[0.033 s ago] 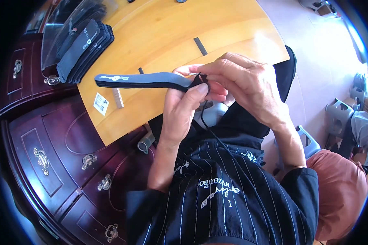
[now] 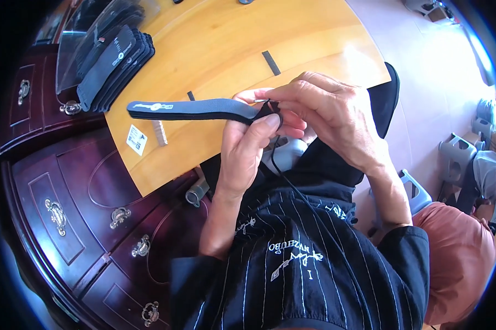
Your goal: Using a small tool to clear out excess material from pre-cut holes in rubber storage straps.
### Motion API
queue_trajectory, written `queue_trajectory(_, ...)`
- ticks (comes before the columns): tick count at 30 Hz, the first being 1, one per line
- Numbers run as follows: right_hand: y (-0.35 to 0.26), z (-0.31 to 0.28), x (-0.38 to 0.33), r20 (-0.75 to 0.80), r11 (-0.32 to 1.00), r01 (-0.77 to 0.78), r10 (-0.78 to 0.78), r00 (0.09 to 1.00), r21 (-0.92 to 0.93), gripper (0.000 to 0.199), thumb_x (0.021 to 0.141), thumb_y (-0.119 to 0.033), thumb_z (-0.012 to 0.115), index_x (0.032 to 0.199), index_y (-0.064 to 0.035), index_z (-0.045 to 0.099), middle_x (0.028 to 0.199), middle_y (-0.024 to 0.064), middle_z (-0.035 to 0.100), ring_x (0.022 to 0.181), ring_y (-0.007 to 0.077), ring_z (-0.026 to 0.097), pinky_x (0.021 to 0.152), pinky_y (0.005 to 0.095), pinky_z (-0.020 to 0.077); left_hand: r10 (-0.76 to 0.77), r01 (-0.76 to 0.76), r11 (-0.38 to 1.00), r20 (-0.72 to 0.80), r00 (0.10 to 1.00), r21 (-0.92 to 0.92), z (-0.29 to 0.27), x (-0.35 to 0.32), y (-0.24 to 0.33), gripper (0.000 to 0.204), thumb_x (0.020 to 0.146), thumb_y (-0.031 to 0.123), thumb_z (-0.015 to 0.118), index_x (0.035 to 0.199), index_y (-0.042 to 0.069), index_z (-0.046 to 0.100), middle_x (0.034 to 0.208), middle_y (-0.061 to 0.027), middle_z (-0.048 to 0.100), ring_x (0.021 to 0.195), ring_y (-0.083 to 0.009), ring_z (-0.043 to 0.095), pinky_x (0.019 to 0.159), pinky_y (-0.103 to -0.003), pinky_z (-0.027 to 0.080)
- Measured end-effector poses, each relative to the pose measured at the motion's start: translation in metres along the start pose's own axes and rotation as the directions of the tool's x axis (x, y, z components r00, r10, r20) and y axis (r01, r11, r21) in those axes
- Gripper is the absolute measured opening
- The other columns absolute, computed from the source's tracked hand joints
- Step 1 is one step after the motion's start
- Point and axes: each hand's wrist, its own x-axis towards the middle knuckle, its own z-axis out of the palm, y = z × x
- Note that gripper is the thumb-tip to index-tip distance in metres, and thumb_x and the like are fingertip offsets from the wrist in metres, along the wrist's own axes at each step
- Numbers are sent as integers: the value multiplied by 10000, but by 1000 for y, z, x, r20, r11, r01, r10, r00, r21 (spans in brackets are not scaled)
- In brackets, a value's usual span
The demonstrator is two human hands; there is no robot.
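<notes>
Over the near edge of the table, my left hand (image 2: pixel 240 157) is closed around one end of a grey and black padded strap (image 2: pixel 190 108), its thumb pressing on top. The strap's free part stretches out to the left and carries pale printing. My right hand (image 2: pixel 339 118) meets it at the held end, with thumb and forefinger pinched at a small black piece (image 2: pixel 271 107) there. A thin pale sliver shows by those fingertips, too small to name. Below my hands hangs a black cord (image 2: pixel 276 159).
Similar straps (image 2: pixel 108 71) lie stacked at the left of the wooden table (image 2: pixel 220 44). A white label (image 2: pixel 136 140), a beige strip (image 2: pixel 159 132) and a dark strip (image 2: pixel 270 62) lie on it. Dark drawers (image 2: pixel 83 203) stand left; grey stools (image 2: pixel 458 157) and a person in salmon clothing (image 2: pixel 454 264) are right.
</notes>
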Motion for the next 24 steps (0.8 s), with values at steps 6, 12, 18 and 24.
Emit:
queue_trajectory(6, 17, -12, 14, -191, 999, -6, -1, 982, -38, 130, 870, -111, 629, 993, -88, 668, 920, 35, 679, 800, 206, 680, 653, 296, 526, -168, 161, 985, 133, 977, 61, 9, -23, -12, 372, 942, 122, 390, 1270, -44, 336, 942, -222, 626, 845, -264, 662, 727, -323, 523)
queue_trajectory(12, 4, -34, 18, -47, 985, 166, -164, 985, 36, 222, 802, -67, 704, 1022, -39, 696, 772, 51, 648, 617, 114, 567, 537, 248, 414, -121, 118, 992, -118, 986, -36, 9, -21, 7, 261, 1003, 293, 371, 863, 77, 416, 581, -13, 377, 478, -91, 362, 428, -238, 331)
queue_trajectory(18, 7, -21, -1, 106, 841, -309, 293, 950, 443, 681, 648, -193, 849, 1270, -98, 587, 671, -81, 362, 569, 33, 318, 539, 193, 253, -38, 41, 999, -152, 988, 12, 8, -19, 17, 523, 1009, 548, 256, 848, 82, 430, 499, 14, 330, 378, -74, 262, 340, -226, 235)
queue_trajectory(24, 0, 13, 15, 13, 866, 28, -40, 999, 499, 542, 696, -202, 830, 1198, -92, 660, 776, -27, 582, 621, 54, 429, 547, 215, 357, -197, 195, 980, -233, 952, -35, 22, -13, 27, 564, 995, 593, 213, 853, 92, 430, 462, 25, 316, 330, -68, 269, 319, -210, 223)
